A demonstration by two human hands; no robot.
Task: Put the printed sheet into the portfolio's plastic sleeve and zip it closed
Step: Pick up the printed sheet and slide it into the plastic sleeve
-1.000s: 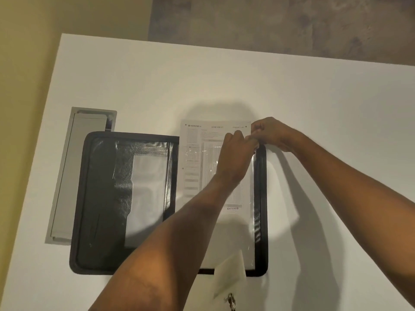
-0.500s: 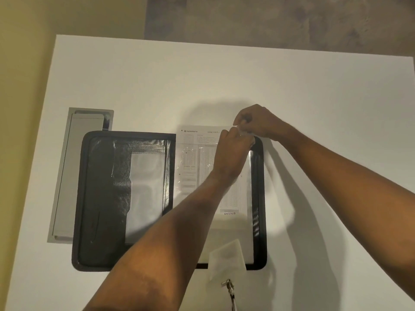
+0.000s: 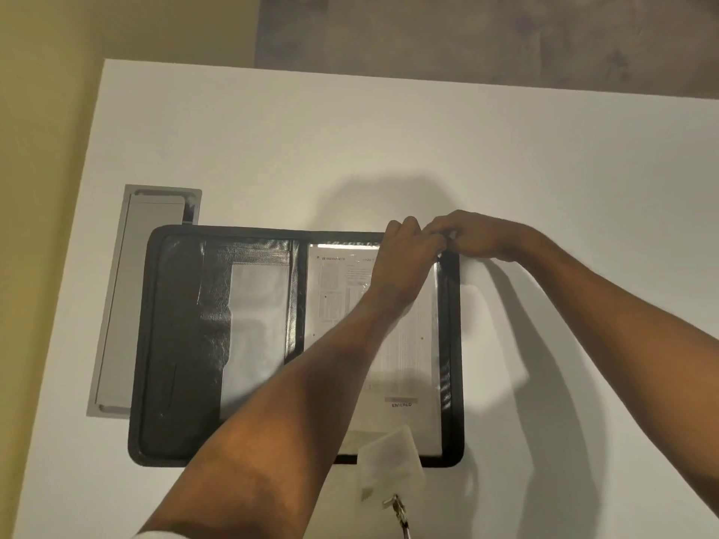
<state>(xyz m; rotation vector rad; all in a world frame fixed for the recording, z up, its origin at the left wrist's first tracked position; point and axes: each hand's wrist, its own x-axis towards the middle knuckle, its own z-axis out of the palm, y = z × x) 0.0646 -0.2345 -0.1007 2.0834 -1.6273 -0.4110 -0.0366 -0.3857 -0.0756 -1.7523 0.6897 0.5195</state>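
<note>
Head view: I find the printed sheet [image 3: 404,344] fully inside the portfolio [image 3: 175,344]'s plastic sleeve [image 3: 435,383], no longer protruding above; left hand [image 3: 408,262] and right hand [image 3: 478,235] pinch its upper-right corner.

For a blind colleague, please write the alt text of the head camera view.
Both hands, left hand and right hand, meet at the top right corner of an open black portfolio on a white table. The printed sheet lies inside its clear plastic sleeve on the right half.
</note>
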